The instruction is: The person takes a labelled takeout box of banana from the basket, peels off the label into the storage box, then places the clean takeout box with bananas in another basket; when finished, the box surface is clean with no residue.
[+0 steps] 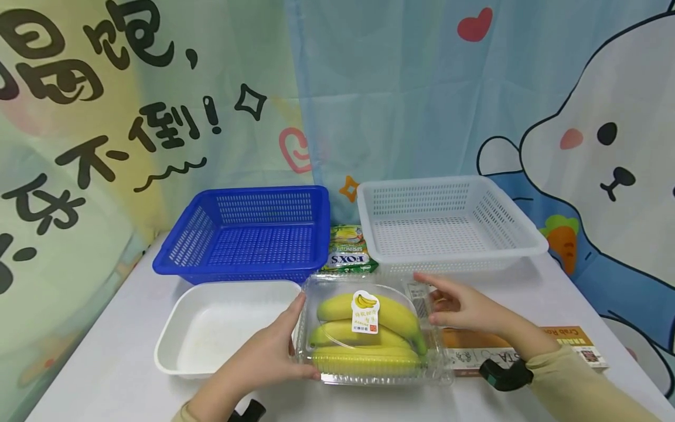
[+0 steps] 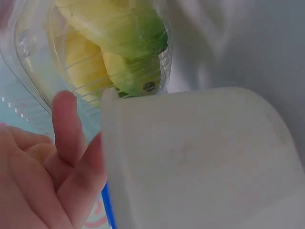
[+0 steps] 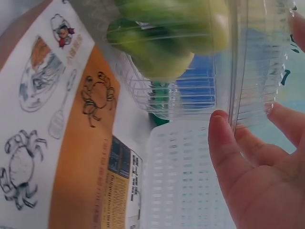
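Note:
A clear plastic clamshell box (image 1: 379,378) with several yellow bananas (image 1: 364,358) inside is at the front centre, a banana-shaped white label (image 1: 365,319) on its lid. My left hand (image 1: 261,357) holds its left side, the thumb at the front corner and the fingers along the edge. At the right side, my right hand (image 1: 464,305) grips the rim, one finger stretched to the back corner. The right wrist view shows fingertips (image 3: 220,125) right at the lid's edge. In the left wrist view, greenish banana tips (image 2: 143,71) show through the ribbed wall.
A white tray (image 1: 174,346) is left of the box. Behind stand a blue basket (image 1: 181,252) and a white basket (image 1: 453,258), a green FOX'S packet (image 1: 348,249) between them. An orange-and-white carton with crab drawings (image 1: 575,343) lies partly under the right forearm.

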A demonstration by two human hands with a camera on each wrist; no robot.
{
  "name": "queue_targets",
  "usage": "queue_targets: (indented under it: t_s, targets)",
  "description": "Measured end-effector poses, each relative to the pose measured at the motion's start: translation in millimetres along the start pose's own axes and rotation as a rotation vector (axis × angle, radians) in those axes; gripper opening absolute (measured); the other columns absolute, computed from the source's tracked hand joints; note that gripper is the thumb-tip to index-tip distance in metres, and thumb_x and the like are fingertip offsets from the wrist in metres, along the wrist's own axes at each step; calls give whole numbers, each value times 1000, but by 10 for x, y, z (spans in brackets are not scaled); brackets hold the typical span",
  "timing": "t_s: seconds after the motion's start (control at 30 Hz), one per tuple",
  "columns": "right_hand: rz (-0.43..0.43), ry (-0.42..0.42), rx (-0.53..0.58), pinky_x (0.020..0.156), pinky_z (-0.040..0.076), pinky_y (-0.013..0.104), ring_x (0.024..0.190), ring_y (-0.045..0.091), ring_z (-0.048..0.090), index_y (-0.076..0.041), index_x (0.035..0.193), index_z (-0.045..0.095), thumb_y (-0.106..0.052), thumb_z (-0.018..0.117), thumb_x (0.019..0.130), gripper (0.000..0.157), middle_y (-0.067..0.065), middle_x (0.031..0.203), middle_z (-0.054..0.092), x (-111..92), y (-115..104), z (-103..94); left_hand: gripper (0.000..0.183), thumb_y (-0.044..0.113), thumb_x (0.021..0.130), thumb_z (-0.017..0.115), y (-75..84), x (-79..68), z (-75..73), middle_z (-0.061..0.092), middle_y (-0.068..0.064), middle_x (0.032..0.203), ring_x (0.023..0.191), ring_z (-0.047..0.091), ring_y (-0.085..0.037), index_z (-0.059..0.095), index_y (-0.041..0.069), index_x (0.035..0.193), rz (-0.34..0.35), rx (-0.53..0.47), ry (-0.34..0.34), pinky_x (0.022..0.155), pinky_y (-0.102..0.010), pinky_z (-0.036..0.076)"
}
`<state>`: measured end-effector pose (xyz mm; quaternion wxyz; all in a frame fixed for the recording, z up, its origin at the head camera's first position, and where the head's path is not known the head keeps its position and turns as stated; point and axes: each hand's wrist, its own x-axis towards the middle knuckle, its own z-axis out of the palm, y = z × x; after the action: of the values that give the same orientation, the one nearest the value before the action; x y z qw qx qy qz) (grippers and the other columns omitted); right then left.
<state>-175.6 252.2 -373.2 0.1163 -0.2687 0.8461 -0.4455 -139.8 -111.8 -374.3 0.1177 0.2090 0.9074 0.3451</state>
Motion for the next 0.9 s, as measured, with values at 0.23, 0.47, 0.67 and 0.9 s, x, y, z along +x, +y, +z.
queue_targets:
  t_s: [0.23, 0.47, 0.67, 0.9]
  targets:
    - [11, 19, 22, 90, 43, 13, 108, 7, 49, 1, 143, 23, -9, 61, 85, 69, 25, 145, 26, 10, 48, 41, 102, 66, 60, 68, -38, 22, 65, 29, -2, 149, 79, 64, -14, 29, 22, 143, 105, 306, 121, 66, -29, 51]
    - [15, 27, 39, 90, 42, 11, 106, 0, 47, -2, 143, 22, -9, 60, 86, 69, 23, 145, 25, 19, 66, 69, 103, 71, 58, 66, -78, 29, 81, 34, -5, 146, 98, 63, -28, 34, 20, 141, 136, 368, 161, 77, -39, 52]
    - [17, 19, 33, 90, 45, 16, 107, 13, 50, -1, 143, 23, -10, 60, 86, 69, 25, 144, 26, 18, 78, 93, 103, 72, 57, 65, -109, 25, 87, 36, -7, 144, 94, 64, -27, 36, 18, 140, 155, 387, 171, 75, -37, 52]
    - [36, 5, 35, 89, 48, 24, 103, 18, 49, -4, 144, 23, -12, 59, 87, 68, 22, 144, 27, 34, 97, 120, 104, 73, 57, 64, -132, 26, 99, 37, -8, 144, 86, 66, -23, 36, 16, 140, 168, 407, 165, 72, -35, 53]
